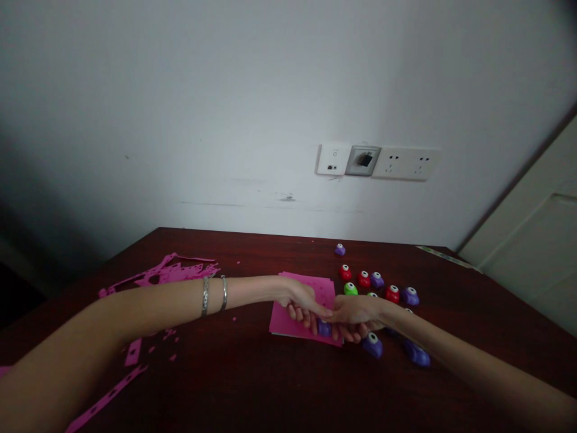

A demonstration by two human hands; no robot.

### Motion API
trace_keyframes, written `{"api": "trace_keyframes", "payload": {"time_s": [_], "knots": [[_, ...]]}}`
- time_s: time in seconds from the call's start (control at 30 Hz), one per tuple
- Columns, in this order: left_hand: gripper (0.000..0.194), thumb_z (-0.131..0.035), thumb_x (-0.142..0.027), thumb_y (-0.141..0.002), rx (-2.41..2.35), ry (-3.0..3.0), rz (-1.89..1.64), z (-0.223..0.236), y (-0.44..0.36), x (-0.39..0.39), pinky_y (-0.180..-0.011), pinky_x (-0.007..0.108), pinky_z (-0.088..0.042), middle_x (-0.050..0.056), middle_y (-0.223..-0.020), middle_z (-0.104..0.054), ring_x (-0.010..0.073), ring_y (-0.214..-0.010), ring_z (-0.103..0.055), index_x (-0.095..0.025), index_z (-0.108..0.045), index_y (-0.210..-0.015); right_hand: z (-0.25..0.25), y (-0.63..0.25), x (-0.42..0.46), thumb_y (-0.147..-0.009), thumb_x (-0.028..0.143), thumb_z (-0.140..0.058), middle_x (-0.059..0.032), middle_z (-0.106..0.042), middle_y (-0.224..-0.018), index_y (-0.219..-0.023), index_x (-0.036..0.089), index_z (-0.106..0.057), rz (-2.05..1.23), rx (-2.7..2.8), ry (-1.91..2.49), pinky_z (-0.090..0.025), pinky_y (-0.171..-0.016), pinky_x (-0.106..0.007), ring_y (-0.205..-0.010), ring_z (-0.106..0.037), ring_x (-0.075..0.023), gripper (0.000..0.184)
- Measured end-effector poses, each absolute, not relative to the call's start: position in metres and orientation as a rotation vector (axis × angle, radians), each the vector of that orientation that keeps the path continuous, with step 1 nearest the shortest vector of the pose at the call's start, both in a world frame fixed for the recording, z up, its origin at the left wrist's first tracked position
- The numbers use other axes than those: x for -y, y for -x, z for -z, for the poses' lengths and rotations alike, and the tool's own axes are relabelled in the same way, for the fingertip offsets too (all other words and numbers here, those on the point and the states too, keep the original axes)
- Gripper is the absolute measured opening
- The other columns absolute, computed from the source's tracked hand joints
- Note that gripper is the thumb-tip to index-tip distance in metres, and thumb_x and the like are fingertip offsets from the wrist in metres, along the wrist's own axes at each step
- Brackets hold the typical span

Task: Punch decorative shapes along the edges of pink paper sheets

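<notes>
A purple craft punch sits over the front part of a stack of pink paper. My left hand reaches in from the left, fingers curled at the punch and thumb pointing right. From the other side my right hand closes around the same punch. Both thumbs meet on top of it, covering most of it. Whether a sheet lies inside the punch is hidden. Just right of my right hand's fingers is another purple punch, and a green punch is behind that hand.
Several red, purple and green punches, including a red one, stand at the right of the dark wooden table. Pink paper scraps with punched holes lie at the left. A wall with sockets rises behind.
</notes>
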State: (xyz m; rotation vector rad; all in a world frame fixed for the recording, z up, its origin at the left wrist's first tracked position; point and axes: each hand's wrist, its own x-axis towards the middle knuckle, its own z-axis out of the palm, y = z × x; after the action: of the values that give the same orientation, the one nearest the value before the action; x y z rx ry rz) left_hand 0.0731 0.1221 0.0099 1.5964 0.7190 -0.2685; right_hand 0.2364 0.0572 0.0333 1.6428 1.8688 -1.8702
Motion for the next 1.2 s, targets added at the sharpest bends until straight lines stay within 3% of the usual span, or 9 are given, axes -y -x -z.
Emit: {"api": "trace_keyframes", "payload": {"time_s": [0.1, 0.33, 0.53, 0.73, 0.9, 1.07, 1.2], "knots": [[0.054, -0.052, -0.068, -0.066, -0.61, -1.546, 0.605, -0.005, -0.078, -0.132, -0.028, 0.019, -0.015, 0.005, -0.045, -0.05, 0.0052, -0.032, -0.024, -0.018, -0.063, -0.051, -0.034, -0.233, -0.056, -0.085, 0.043, -0.045, -0.001, -0.052, -0.046, -0.056, 0.012, -0.056, 1.821, -1.879, -1.681, -0.022, -0.034, -0.015, -0.038, -0.042, -0.005, 0.044], [0.055, -0.045, -0.066, -0.074, -0.54, -1.595, 0.682, 0.005, -0.08, -0.141, -0.03, 0.019, -0.016, 0.004, -0.048, -0.043, 0.006, -0.036, -0.023, -0.018, -0.065, -0.056, -0.036, -0.225, -0.064, -0.091, 0.035, -0.035, 0.0012, -0.049, -0.046, -0.056, 0.013, -0.051, 1.677, -1.813, -1.646, -0.022, -0.031, -0.013, -0.035, -0.039, -0.0037, 0.044], [0.053, -0.054, -0.066, -0.067, -0.605, -1.514, 0.694, -0.002, -0.079, -0.137, -0.031, 0.018, -0.011, 0.001, -0.046, -0.034, 0.0051, -0.037, -0.018, -0.018, -0.062, -0.047, -0.046, -0.222, -0.064, -0.088, 0.043, -0.039, 0.0016, -0.046, -0.043, -0.05, 0.014, -0.05, 1.649, -1.786, -1.655, -0.021, -0.03, -0.013, -0.034, -0.035, -0.0034, 0.049], [0.053, -0.053, -0.064, -0.069, -0.653, -1.513, 0.677, -0.013, -0.079, -0.131, -0.033, 0.02, -0.008, 0.001, -0.047, -0.032, 0.0044, -0.038, -0.016, -0.018, -0.062, -0.045, -0.055, -0.218, -0.058, -0.087, 0.048, -0.039, 0.0009, -0.046, -0.043, -0.05, 0.015, -0.052, 1.557, -1.813, -1.691, -0.022, -0.034, -0.016, -0.036, -0.034, -0.0047, 0.051], [0.051, -0.049, -0.062, -0.074, -0.836, -1.636, 0.594, -0.02, -0.078, -0.119, -0.037, 0.025, -0.018, 0.003, -0.049, -0.041, 0.0073, -0.039, -0.022, -0.017, -0.066, -0.056, -0.045, -0.22, -0.063, -0.088, 0.036, -0.041, 0.0016, -0.048, -0.044, -0.056, 0.013, -0.054, 1.497, -1.846, -1.675, -0.023, -0.036, -0.017, -0.037, -0.035, -0.0046, 0.042], [0.047, -0.048, -0.053, -0.079, -0.956, -2.012, 0.319, -0.036, -0.074, -0.099, -0.045, 0.028, -0.03, 0.003, -0.051, -0.048, 0.0107, -0.044, -0.039, -0.014, -0.06, -0.058, -0.041, -0.218, -0.058, -0.088, 0.032, -0.042, 0.0038, -0.046, -0.042, -0.062, 0.011, -0.057, 1.396, -1.982, -1.777, -0.024, -0.038, -0.017, -0.037, -0.035, -0.004, 0.037], [0.043, -0.046, -0.048, -0.082, -0.933, -2.272, 0.184, -0.04, -0.069, -0.09, -0.048, 0.025, -0.033, -0.001, -0.046, -0.046, 0.0089, -0.044, -0.04, -0.015, -0.059, -0.058, -0.04, -0.216, -0.053, -0.086, 0.031, -0.046, 0.0039, -0.043, -0.038, -0.053, 0.011, -0.053, 1.306, -2.084, -1.845, -0.026, -0.038, -0.018, -0.034, -0.035, -0.0044, 0.038]]}}
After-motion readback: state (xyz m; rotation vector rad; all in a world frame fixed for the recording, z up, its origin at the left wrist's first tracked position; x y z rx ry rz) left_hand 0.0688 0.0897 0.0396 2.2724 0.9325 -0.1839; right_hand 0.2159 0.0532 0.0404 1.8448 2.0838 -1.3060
